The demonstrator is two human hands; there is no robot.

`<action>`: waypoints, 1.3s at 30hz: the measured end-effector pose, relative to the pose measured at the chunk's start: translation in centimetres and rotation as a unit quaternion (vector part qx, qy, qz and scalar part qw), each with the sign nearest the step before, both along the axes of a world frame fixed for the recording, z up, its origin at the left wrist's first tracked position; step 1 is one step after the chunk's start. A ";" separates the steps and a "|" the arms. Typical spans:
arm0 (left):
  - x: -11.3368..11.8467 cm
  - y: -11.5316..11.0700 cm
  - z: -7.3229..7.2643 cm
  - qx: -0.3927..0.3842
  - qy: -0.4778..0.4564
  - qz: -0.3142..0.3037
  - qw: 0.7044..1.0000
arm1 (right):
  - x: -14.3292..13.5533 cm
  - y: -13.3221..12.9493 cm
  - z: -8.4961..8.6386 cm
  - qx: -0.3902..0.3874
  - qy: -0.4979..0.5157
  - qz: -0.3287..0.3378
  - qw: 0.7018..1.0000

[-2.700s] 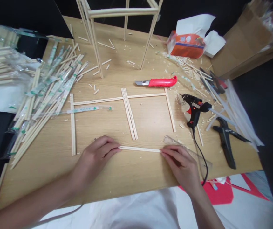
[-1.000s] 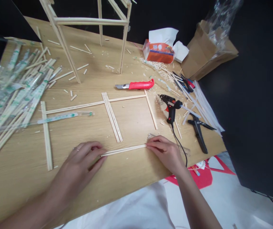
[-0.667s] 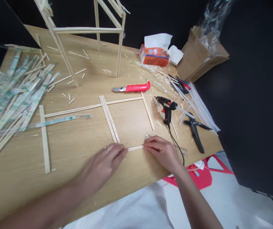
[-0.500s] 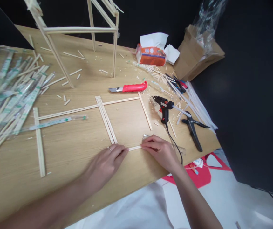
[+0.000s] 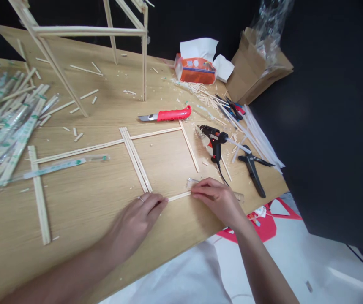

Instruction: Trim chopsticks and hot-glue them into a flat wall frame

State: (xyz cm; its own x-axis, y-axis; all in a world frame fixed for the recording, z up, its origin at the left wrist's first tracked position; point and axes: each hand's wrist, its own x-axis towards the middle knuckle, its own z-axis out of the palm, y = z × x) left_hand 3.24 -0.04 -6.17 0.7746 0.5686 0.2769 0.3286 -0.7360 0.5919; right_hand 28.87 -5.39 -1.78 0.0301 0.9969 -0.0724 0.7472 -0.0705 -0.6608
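Observation:
A short pair of pale sticks lies low on the table between my hands. My left hand pinches its left end, just below the foot of a slanting bundle of sticks. Fingers of my right hand are closed on the right end. Above, a long stick strip runs from a wide upright bundle to a thin slanting stick pair. A red utility knife rests behind the strip. To the right sits a black glue gun.
A standing stick frame rises at the back left, near wrapped sticks. A tissue box and a cardboard box stand behind. Black clamp-like tool, glue sticks and the glue gun's cord are at the right.
The camera view has shifted, so the table items sit further left. My right hand has moved slightly away from my left, showing more of the short sticks between them.

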 end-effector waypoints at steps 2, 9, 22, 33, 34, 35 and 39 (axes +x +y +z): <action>-0.1 -0.1 -0.1 0.015 0.004 0.000 1.000 | -0.5 0.1 -0.1 0.005 -0.012 0.007 1.000; -0.1 -0.2 0.1 0.044 0.025 0.014 0.999 | -1.3 0.2 0.1 -0.010 -0.021 -0.002 1.000; 0.1 -0.3 -0.2 0.078 0.000 0.024 0.997 | -1.0 -0.3 0.0 -0.006 -0.034 -0.034 0.999; 0.1 -0.2 -0.1 0.067 0.007 0.017 0.998 | -1.2 0.3 -0.2 -0.022 0.006 -0.032 0.999; 0.2 -0.2 0.0 0.066 0.006 0.018 0.998 | -1.2 0.3 -0.2 -0.023 0.009 -0.033 0.999; 0.2 -0.2 0.0 0.067 0.004 0.021 0.998 | -1.2 0.3 -0.2 -0.023 0.012 -0.033 0.999; 0.3 -0.2 0.1 0.064 0.010 0.026 0.998 | -0.8 0.3 0.0 -0.016 0.033 -0.036 0.999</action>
State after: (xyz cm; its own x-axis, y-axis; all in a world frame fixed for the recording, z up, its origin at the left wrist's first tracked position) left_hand 3.55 -0.21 -6.04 0.7508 0.5693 0.3349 0.3786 -0.7864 0.4881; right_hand 28.11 -5.06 -1.75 0.0959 0.9895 -0.1081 0.6938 -0.1443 -0.7056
